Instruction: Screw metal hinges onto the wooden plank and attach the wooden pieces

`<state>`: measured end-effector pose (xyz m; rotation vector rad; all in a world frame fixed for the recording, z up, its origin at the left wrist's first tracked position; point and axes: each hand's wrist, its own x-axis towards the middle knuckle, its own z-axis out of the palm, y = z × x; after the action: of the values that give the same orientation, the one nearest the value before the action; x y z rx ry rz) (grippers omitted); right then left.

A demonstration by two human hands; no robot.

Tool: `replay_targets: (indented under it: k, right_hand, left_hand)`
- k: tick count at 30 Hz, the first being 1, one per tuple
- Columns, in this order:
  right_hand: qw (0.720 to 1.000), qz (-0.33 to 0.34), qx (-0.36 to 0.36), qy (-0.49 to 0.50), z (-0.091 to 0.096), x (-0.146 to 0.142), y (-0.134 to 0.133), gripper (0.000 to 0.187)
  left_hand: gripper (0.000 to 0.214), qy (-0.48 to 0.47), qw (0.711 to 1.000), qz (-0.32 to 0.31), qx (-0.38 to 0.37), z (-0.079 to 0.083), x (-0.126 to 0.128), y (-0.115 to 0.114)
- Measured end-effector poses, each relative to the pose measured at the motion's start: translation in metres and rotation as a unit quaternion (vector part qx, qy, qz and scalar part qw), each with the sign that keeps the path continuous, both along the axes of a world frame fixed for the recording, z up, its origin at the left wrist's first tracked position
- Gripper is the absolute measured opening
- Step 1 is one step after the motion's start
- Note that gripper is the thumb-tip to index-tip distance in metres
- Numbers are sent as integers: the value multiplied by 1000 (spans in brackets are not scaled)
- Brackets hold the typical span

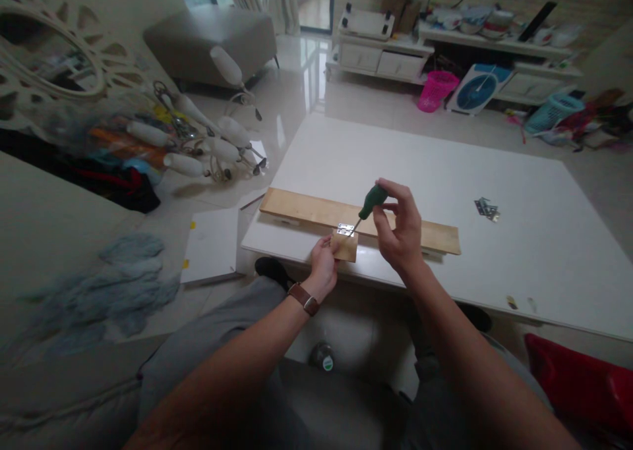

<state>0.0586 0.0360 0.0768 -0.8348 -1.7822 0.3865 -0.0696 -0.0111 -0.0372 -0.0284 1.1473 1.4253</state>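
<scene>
My right hand [399, 223] grips the green handle of a screwdriver [372, 203], its shaft slanting down and left toward a small metal hinge [346, 229]. The hinge lies between a long wooden board [316, 206] and a small wooden block [345, 247]. Fingers of my left hand [324, 265] are closed on the left side of that block. Whether the screwdriver tip sits in a screw is too small to tell. The long board rests across the near left part of a white table [494, 265].
Several loose hinges [487, 209] lie on the table to the right. A white panel [210, 246] is on the floor at left, near a lamp with several white shades [222, 148]. A red object [578, 384] stands at lower right. A bottle [322, 356] is on the floor below.
</scene>
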Motion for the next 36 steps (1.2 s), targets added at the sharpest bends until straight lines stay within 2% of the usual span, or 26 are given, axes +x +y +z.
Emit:
replay_targets:
  k: [3,9,16,22,29,36]
  right_hand:
    - [1000,5,-10,-4,-1,0,0,57]
    - [999,-31,22,-2,0,1,1,51]
    - [1000,7,-11,-16,-1,0,-1,58]
    - [999,-35,16,-14,1,1,0,49]
    - [1000,4,-15,-22,-3,2,1,65]
    - [999,-27,21,-15,0,1,1,54]
  left_hand:
    - [29,0,1000,-5,4,0,0,0]
    - [29,2,1000,-1,5,0,0,-1]
    - [29,-1,1000,-2,-1,0,0,-1]
    - [26,7,1000,-6,7,0,0,0]
    - [32,2,1000,-12,16,-3,-1,-1]
    - [27,5,1000,-3,3,2,1,0]
